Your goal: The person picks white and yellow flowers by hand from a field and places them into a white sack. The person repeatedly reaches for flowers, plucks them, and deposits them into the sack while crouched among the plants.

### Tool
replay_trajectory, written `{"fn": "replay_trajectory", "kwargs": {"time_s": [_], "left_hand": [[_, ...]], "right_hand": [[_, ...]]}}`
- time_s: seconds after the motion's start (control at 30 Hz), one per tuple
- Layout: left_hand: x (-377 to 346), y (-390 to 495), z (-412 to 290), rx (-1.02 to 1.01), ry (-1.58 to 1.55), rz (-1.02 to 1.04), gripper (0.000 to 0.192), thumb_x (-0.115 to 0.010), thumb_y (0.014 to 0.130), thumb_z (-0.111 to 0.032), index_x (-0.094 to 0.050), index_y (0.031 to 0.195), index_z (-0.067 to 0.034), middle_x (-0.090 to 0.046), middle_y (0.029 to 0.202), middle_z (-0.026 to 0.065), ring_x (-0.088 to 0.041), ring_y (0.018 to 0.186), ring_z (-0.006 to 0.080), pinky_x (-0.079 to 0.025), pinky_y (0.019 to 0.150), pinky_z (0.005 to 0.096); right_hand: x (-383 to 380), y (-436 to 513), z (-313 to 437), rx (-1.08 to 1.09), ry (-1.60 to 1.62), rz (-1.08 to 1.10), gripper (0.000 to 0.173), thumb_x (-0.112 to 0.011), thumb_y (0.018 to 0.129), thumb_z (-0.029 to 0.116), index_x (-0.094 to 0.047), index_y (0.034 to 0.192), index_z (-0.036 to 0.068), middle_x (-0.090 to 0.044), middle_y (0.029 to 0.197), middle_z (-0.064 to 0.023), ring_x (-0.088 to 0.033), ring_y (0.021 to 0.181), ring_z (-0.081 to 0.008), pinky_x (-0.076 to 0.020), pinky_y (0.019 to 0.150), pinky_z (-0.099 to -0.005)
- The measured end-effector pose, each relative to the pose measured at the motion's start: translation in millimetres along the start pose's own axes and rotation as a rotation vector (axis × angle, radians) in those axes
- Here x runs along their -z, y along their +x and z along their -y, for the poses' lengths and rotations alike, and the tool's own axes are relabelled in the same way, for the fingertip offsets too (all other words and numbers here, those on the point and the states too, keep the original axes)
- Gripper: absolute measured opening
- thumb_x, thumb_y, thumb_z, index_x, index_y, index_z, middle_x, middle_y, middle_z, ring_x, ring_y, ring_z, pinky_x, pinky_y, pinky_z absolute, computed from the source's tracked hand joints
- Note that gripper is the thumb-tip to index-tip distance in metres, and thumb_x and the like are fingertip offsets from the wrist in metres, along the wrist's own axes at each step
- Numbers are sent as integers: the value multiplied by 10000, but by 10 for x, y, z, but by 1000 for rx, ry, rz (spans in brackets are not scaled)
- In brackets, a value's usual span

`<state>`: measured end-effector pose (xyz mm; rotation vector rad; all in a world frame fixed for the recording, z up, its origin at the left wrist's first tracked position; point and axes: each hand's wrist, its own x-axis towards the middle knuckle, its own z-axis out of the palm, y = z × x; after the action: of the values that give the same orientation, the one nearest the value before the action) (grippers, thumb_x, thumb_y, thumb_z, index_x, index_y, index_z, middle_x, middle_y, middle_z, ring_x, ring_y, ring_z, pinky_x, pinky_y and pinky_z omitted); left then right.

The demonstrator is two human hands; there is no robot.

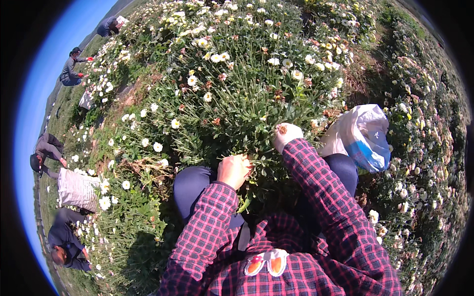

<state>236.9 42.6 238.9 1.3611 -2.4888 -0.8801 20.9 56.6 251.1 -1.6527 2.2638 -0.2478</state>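
My left hand (235, 171) is bare and reaches into the chrysanthemum plants (240, 96) low in front of my knees; its fingers are curled among stems and leaves, and what they hold is hidden. Farther right, my right hand (288, 135), looking pale, is bent at the edge of the same foliage. A withered brown flower head (282, 129) shows against it; whether the fingers grip it is not plain. White flowers with yellow centres (192, 80) stand over the plants beyond both hands. A white and blue woven sack (361, 138), its mouth gathered open, stands right of my right knee.
Several people work among the flowers at the left, one (73, 68) in red gloves. A pale woven sack (78, 189) stands near another person (47, 153). A strip of bare soil (364, 74) runs at the upper right, beside another flower row (426, 111).
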Motion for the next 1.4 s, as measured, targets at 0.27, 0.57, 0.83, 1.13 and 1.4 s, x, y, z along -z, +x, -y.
{"fn": "replay_trajectory", "kwargs": {"time_s": [0.27,0.57,0.83,1.13,1.4], "left_hand": [[30,12,234,-3,-66,-46,112,-621,772,-141,-680,866,-128,-663,807,35,-643,700,212,-530,640,313],[13,106,533,79,-274,135,76,-581,848,-146,-648,838,-113,-610,733,3,-590,648,169,-462,557,287],[838,-9,-808,244,-1508,219,148,-582,929,-230,-530,977,-101,-506,732,-2,-403,479,68,-298,342,166],[-497,1030,-3021,130,-1196,737,245,-531,966,-219,-562,1165,-81,-624,870,34,-618,678,139,-516,518,232],[-2545,2204,-3083,415,-1284,1013,242,-477,985,-241,-569,1111,-56,-650,965,63,-645,861,189,-544,760,341]], "right_hand": [[205,-115,364,-211,163,199,270,-508,850,228,-691,982,78,-685,985,-152,-662,925,-296,-528,808,-386],[-325,-63,-223,-279,774,144,617,-660,724,633,-685,719,17,-668,672,-116,-651,616,-212,-514,619,-330],[606,-797,-696,96,1638,-55,283,-621,881,318,-676,788,57,-583,638,12,-505,532,-65,-413,491,-234],[368,-714,-3726,-425,1276,-769,456,-523,926,289,-494,1287,11,-591,1207,-145,-568,1070,-206,-438,913,-307],[-390,-958,-3492,-660,1141,-452,553,-456,942,376,-403,1380,43,-455,1391,-168,-434,1286,-290,-328,1069,-345]]}}
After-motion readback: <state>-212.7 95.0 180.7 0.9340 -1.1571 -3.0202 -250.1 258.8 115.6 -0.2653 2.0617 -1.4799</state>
